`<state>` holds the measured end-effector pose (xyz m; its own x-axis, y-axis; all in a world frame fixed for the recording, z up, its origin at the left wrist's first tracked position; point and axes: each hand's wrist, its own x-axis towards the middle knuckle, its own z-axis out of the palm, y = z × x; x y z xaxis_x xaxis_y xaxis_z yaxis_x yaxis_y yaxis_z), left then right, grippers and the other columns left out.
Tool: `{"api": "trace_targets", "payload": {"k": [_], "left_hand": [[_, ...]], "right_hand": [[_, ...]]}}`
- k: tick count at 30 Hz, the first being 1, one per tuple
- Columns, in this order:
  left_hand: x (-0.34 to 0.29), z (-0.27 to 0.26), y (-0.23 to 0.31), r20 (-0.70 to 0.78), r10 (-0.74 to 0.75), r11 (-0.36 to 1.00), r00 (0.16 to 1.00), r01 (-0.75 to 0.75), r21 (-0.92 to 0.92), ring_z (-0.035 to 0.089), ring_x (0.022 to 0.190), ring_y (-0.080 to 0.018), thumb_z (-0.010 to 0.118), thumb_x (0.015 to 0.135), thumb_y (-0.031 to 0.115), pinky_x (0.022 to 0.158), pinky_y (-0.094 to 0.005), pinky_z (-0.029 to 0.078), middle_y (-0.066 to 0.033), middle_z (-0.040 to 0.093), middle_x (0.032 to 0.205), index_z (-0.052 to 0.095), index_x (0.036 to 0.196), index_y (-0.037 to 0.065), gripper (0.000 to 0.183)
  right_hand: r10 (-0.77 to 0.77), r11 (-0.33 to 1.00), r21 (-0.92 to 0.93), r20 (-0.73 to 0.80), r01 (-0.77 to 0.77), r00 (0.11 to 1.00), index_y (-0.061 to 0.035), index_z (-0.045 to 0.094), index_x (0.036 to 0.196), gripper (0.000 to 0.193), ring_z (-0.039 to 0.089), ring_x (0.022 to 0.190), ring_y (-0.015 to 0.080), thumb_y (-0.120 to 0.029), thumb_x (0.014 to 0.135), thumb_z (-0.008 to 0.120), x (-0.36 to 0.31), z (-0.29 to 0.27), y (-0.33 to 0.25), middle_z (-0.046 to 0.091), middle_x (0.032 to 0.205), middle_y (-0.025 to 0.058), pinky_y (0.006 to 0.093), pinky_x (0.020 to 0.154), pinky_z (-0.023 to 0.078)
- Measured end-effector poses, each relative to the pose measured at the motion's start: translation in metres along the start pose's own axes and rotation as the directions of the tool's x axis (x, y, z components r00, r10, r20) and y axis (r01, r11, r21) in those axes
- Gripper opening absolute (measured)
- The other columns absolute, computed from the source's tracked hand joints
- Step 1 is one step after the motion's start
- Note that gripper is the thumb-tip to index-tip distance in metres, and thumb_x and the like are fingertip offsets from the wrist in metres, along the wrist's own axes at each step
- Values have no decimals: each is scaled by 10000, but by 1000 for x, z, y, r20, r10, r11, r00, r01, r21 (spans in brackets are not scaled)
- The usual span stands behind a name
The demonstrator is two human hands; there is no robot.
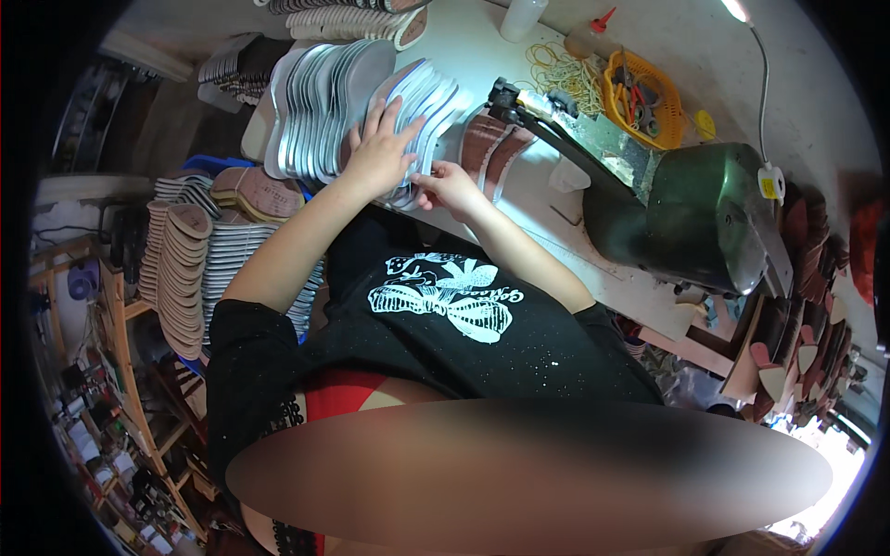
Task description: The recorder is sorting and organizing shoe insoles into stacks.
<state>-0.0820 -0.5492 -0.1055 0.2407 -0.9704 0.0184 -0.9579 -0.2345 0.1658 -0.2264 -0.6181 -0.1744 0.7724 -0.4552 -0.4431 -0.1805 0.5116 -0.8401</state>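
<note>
Soles fanned under the left hand [380, 153], right hand [448, 188] at their near end

In the head view, the row of pale soles [432, 104] stood leaning together close to the near edge of the bench [570, 248], toward its left end. The left hand lay across the row's left side, fingers spread apart. The right hand was at the row's near right end, thumb and fingers drawn close at the edges; whether they were clamped on one sole, I cannot tell.

A second row of silvery soles [320, 102] stood just left, near the bench's left edge. To the right lay brown pieces [484, 148], then a green machine [691, 213] reaching in from the right. A yellow basket [669, 125] of tools sat toward the far edge.

White script lettering beside a bow print ran across the black shirt [408, 357]. The lamp's white switch [777, 176] bore a yellow label [768, 188], its marks too small to read.
</note>
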Motion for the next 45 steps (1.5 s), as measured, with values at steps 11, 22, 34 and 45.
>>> {"api": "trace_targets", "payload": {"k": [11,22,34,45], "left_hand": [[21,-18,-19,157,273,928,949,-303,217,359,1241,-289,650,781,415,896,-437,412,-154,395,1362,543,1268,156,562],[45,-25,23,505,120,750,855,-412,518,482,1079,-360,569,813,262,608,-376,503,-297,386,1373,519,1266,-21,536],[52,-66,4,672,188,905,717,-392,166,364,1260,-252,811,621,432,851,-377,458,-95,582,1217,643,1142,86,648],[2,-79,52,145,263,-508,954,264,-820,628,909,-164,659,858,216,795,-301,520,-99,618,1018,467,1196,-39,465]], "right_hand": [[76,960,-265,-77,-94,994,-64,610,738,199,476,472,39,-213,822,712,-8,6,-31,545,572,-41,179,438,339],[48,779,-581,-318,-235,947,24,634,693,257,514,459,105,-220,757,682,-15,17,-58,552,529,44,275,468,426],[-28,636,-744,-286,-203,958,68,637,854,245,560,580,143,-126,706,623,-155,67,-145,586,634,118,302,580,449],[-325,912,-294,-86,287,942,54,614,1025,225,502,664,4,-76,843,644,-190,37,-113,603,803,-26,164,570,405]]}}
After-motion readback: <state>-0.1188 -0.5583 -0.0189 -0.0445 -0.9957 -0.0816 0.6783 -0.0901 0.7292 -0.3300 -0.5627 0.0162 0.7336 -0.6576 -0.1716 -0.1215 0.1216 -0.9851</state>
